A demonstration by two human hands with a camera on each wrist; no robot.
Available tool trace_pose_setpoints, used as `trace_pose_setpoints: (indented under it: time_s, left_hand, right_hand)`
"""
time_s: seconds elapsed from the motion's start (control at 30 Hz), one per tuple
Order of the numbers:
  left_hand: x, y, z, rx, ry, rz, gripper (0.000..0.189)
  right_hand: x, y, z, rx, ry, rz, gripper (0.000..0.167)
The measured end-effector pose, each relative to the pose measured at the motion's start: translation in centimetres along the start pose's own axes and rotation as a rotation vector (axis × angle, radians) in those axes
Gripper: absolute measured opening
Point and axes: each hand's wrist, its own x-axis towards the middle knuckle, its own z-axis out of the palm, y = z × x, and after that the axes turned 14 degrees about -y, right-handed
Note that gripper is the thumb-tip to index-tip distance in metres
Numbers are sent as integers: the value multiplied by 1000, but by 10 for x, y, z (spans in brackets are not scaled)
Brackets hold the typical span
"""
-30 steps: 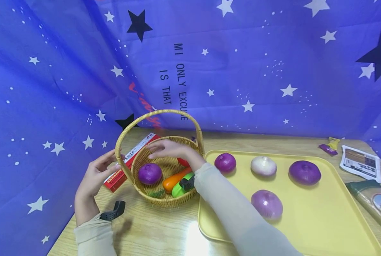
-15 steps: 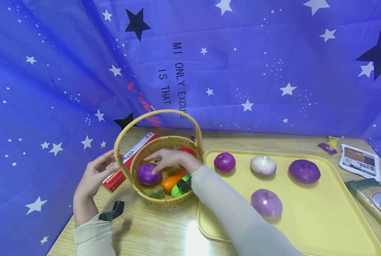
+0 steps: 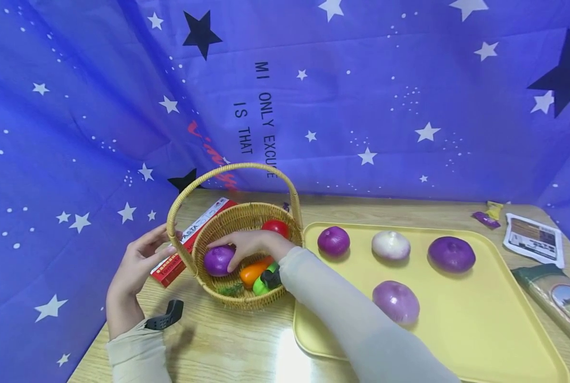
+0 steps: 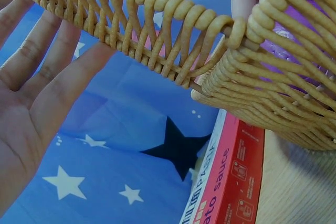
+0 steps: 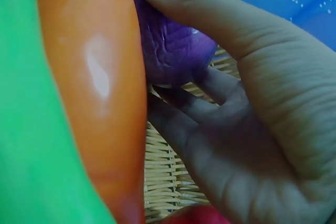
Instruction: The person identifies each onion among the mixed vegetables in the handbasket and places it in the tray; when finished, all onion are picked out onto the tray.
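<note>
My right hand (image 3: 253,243) reaches into the wicker basket (image 3: 253,305) and grips a purple onion (image 3: 215,262) at the basket's left side. In the right wrist view the thumb lies over the onion (image 5: 173,51) and the fingers pass beneath it. Beside the onion lies an orange carrot (image 3: 251,274) with a leafy green top, then a green vegetable (image 3: 261,287) partly hidden by the wrist camera. A red tomato-like thing (image 3: 276,227) sits at the back. My left hand (image 3: 133,266) is at the left of the basket's handle (image 3: 237,166), its fairly straight fingers against the wicker in the left wrist view.
A red pasta box (image 3: 172,271) lies left of the basket. On the right, a yellow tray (image 3: 462,324) carries several onions (image 3: 395,302), one of them white (image 3: 390,245). Beyond it are a white packet (image 3: 535,239), a green-brown bag (image 3: 555,298) and small wrapped sweets (image 3: 487,218).
My right hand has come down and left onto the purple onion and closed round it. The tomato-like thing is more exposed. My left hand stays by the handle.
</note>
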Motion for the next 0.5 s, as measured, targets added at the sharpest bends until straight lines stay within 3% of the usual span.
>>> trace_pose_setpoints:
  time_s: [0.3,0.5]
  left_hand:
    - [-3,-4,-3,7,-17,-5,46]
    - [0,-1,-1,-10,-9,16,46]
  right_hand:
    - [5,-2,2,-90,3,-49,71]
    - [4,-2,2,-72,26,-49,69]
